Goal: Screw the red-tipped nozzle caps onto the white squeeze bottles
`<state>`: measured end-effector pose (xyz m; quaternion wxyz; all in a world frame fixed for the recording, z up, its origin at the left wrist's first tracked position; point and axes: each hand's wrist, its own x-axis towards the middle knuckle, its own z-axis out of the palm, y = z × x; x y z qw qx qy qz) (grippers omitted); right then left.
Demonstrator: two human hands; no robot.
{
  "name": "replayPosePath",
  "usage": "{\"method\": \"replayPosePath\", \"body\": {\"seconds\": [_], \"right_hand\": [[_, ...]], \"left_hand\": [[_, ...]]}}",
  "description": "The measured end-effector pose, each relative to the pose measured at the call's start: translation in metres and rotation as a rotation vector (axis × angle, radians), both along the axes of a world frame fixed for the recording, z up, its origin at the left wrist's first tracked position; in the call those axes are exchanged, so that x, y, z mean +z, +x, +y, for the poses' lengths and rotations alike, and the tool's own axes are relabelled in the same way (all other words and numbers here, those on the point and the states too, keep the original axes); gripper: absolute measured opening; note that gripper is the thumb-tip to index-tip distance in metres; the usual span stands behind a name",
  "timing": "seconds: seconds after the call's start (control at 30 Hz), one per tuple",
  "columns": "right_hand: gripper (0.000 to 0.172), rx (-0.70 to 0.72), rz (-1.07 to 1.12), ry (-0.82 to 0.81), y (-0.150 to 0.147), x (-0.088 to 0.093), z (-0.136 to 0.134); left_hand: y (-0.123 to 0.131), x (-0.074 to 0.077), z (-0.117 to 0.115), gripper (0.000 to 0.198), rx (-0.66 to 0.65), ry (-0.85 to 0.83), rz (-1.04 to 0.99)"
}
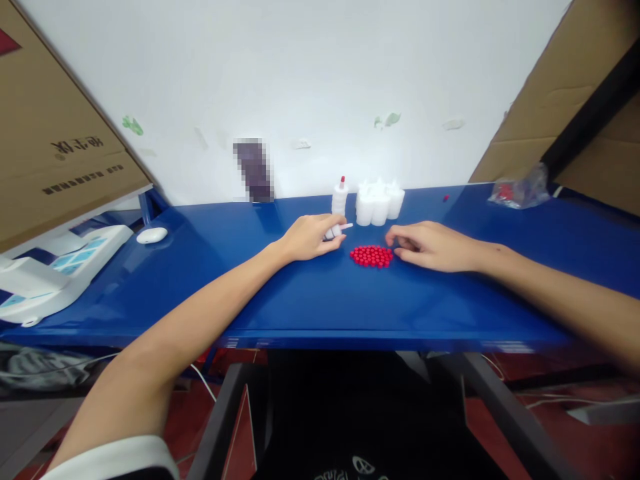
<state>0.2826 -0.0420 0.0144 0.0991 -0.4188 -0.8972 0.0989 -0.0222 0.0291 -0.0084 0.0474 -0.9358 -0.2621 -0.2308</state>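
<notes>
My left hand (313, 237) is closed around a small white squeeze bottle (334, 231), tilted on its side, its bare pointed nozzle facing right. Most of that bottle is hidden in the fingers. Just right of it, a patch of small red caps (371, 256) lies on the blue table (310, 300). My right hand (425, 245) is at the right edge of the caps, thumb and forefinger apart, with nothing visible between them. Behind my left hand stands a white bottle with a red cap (340, 199). Several white bottles (379, 203) without red caps stand close together beside it.
A clear plastic bag (520, 190) with red pieces lies at the back right, and one loose red cap (446, 198) is left of it. A white oval case (152, 235) and a white device (70, 267) are on the left. A white wall (310, 80) rises behind the table.
</notes>
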Motion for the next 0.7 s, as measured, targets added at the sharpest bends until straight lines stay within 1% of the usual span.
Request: {"method": "replayPosePath", "body": {"seconds": [0.3, 0.53, 0.7], "right_hand": [[0.013, 0.039, 0.074, 0.046, -0.0007, 0.0048, -0.0033], [0.015, 0.042, 0.062, 0.014, -0.001, 0.0051, -0.0046], [0.02, 0.017, 0.041, -0.035, 0.0001, 0.0053, -0.0032]], "left_hand": [[0.0, 0.001, -0.0011, 0.039, 0.006, -0.009, 0.011], [0.0, 0.0006, -0.0007, 0.039, 0.008, -0.004, 0.009], [-0.0001, 0.0003, -0.0003, 0.039, 0.003, 0.001, 0.004]]}}
